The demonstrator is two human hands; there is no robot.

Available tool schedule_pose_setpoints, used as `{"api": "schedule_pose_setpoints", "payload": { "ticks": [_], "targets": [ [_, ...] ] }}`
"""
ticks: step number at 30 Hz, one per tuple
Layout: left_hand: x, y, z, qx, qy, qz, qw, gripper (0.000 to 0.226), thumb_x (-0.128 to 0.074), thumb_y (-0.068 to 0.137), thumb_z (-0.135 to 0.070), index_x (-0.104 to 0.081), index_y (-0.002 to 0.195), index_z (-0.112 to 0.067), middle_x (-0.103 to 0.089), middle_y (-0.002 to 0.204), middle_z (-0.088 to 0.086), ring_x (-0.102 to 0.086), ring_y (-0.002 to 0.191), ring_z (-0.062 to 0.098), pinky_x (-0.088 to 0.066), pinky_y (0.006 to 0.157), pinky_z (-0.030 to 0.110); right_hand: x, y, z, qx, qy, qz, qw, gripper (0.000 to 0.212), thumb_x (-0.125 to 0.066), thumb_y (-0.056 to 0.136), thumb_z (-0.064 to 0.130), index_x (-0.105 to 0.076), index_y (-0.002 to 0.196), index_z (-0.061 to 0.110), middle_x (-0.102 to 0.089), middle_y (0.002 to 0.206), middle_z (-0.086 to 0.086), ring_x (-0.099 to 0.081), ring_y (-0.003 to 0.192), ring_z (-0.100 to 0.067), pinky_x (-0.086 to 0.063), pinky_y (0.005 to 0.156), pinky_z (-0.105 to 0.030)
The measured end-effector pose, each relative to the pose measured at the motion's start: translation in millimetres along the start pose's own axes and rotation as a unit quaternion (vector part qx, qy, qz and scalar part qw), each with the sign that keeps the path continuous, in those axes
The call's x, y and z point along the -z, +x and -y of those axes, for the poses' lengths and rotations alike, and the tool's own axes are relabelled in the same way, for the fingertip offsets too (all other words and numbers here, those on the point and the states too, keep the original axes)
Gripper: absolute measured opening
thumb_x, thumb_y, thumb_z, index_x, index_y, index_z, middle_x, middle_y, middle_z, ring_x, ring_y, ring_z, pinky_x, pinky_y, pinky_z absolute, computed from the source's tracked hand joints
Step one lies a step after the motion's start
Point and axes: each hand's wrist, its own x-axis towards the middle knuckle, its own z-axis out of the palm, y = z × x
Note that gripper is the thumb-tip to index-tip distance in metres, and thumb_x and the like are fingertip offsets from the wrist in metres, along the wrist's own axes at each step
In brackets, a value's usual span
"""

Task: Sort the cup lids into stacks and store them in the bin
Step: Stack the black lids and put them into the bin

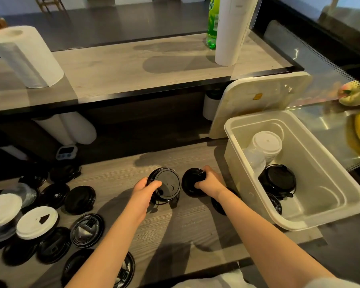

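Your left hand [146,190] is curled round a black lid stack [165,183] at mid-counter, thumb on the top face and fingers under the far rim; the count in the stack is unreadable. Your right hand [209,181] grips a single black lid [191,181] by its right edge, fingers closed over the rim, the lid tilted and just beside the stack, not touching it. The bin [295,224] sits at the right end of the counter [175,231], open, tilted toward you. It holds a white lid stack [266,142] at the back and a black pile [279,179] in front of it. The bin cover [258,100] leans upright behind the bin. One more black lid [217,202] lies under your right forearm, between that hand and the bin wall. Loose lids [79,199], black with two white [36,222], are scattered over the left of the counter. A timer [67,151] stands behind them. The upper shelf carries a paper towel roll [25,57], a second roll [233,30] and a green bottle [213,21]. Fruit [351,94] lies at far right.
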Motion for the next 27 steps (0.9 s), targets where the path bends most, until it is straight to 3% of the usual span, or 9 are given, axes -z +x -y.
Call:
{"api": "schedule_pose_setpoints", "payload": {
  "ticks": [2, 4, 8, 10, 14, 16, 21, 24, 27],
  "targets": [
    [1, -3, 1, -0.002, 0.002, -0.004, 1.0, 0.012, -0.059, 0.089, -0.015, -0.061, 0.1, -0.02, -0.067, 0.107, 0.005, -0.061, 0.105, 0.022, -0.046, 0.099, 0.044, -4, -6, 4, 0.04, -0.008, 0.011, 0.999, 0.046, -0.068, 0.08, 0.003, -0.047, 0.12, 0.012, -0.056, 0.122, -0.009, -0.052, 0.12, -0.029, -0.049, 0.095, -0.037],
    [3, -6, 3, -0.002, -0.001, -0.013, 1.0, 0.012, -0.059, 0.088, -0.015, -0.062, 0.099, -0.021, -0.068, 0.107, 0.005, -0.061, 0.105, 0.022, -0.046, 0.1, 0.045, -10, -12, 7, 0.108, -0.069, 0.022, 0.991, 0.036, -0.068, 0.078, 0.003, -0.049, 0.107, 0.013, -0.061, 0.113, -0.01, -0.058, 0.11, -0.028, -0.053, 0.089, -0.038],
    [11, -13, 5, -0.004, -0.015, -0.043, 0.999, 0.009, -0.06, 0.088, -0.015, -0.063, 0.094, -0.022, -0.068, 0.103, 0.002, -0.06, 0.104, 0.02, -0.046, 0.096, 0.04, -25, -25, 8, 0.2, -0.219, 0.061, 0.953, 0.038, -0.063, 0.081, 0.009, -0.052, 0.116, 0.014, -0.066, 0.111, -0.01, -0.061, 0.102, -0.03, -0.05, 0.081, -0.035],
    [16, -17, 8, 0.0, -0.026, -0.062, 0.998, 0.008, -0.061, 0.088, -0.016, -0.062, 0.092, -0.023, -0.067, 0.103, 0.001, -0.059, 0.104, 0.02, -0.045, 0.095, 0.039, -31, -30, 6, 0.208, -0.235, 0.059, 0.948, 0.035, -0.063, 0.084, 0.012, -0.055, 0.118, 0.013, -0.066, 0.111, -0.01, -0.061, 0.104, -0.03, -0.049, 0.083, -0.035],
    [21, -23, 9, -0.001, -0.056, -0.081, 0.995, 0.01, -0.063, 0.085, -0.019, -0.062, 0.094, -0.023, -0.065, 0.109, 0.003, -0.057, 0.109, 0.021, -0.042, 0.101, 0.042, -23, -42, 12, 0.151, -0.104, 0.024, 0.983, 0.036, -0.069, 0.083, 0.015, -0.05, 0.114, 0.017, -0.064, 0.114, -0.008, -0.06, 0.108, -0.027, -0.051, 0.088, -0.038],
    [15, -25, 5, -0.017, -0.087, -0.082, 0.993, 0.011, -0.062, 0.087, -0.017, -0.06, 0.097, -0.019, -0.063, 0.113, 0.004, -0.057, 0.1, 0.016, -0.042, 0.092, 0.034, -10, -52, 18, 0.136, -0.034, -0.011, 0.99, 0.038, -0.071, 0.082, 0.018, -0.047, 0.112, 0.019, -0.062, 0.117, -0.006, -0.058, 0.109, -0.026, -0.05, 0.088, -0.036],
    [-28, -36, -17, -0.061, -0.175, -0.043, 0.982, 0.035, -0.054, 0.091, -0.007, -0.044, 0.123, -0.018, -0.058, 0.095, 0.001, -0.056, 0.083, 0.01, -0.045, 0.071, 0.026, 47, -86, 26, 0.171, 0.095, -0.095, 0.976, 0.036, -0.072, 0.081, 0.02, -0.047, 0.106, 0.022, -0.057, 0.104, 0.005, -0.055, 0.098, -0.011, -0.042, 0.08, -0.022],
    [-59, -43, -29, -0.082, -0.182, -0.01, 0.98, 0.049, -0.052, 0.092, -0.008, -0.035, 0.138, -0.016, -0.054, 0.095, -0.003, -0.054, 0.081, 0.006, -0.043, 0.07, 0.022, 81, -100, 23, 0.184, 0.162, -0.13, 0.961, 0.037, -0.071, 0.082, 0.02, -0.049, 0.111, 0.025, -0.061, 0.107, 0.005, -0.058, 0.099, -0.009, -0.049, 0.086, -0.024],
    [-88, -52, -40, -0.083, -0.168, 0.035, 0.982, 0.017, -0.05, 0.092, -0.006, -0.052, 0.105, -0.016, -0.061, 0.088, -0.004, -0.061, 0.078, 0.007, -0.048, 0.07, 0.022, 114, -111, 14, 0.182, 0.207, -0.163, 0.947, 0.036, -0.066, 0.086, 0.015, -0.045, 0.112, 0.027, -0.058, 0.108, 0.004, -0.057, 0.097, -0.006, -0.049, 0.079, -0.018]
  ]
}}
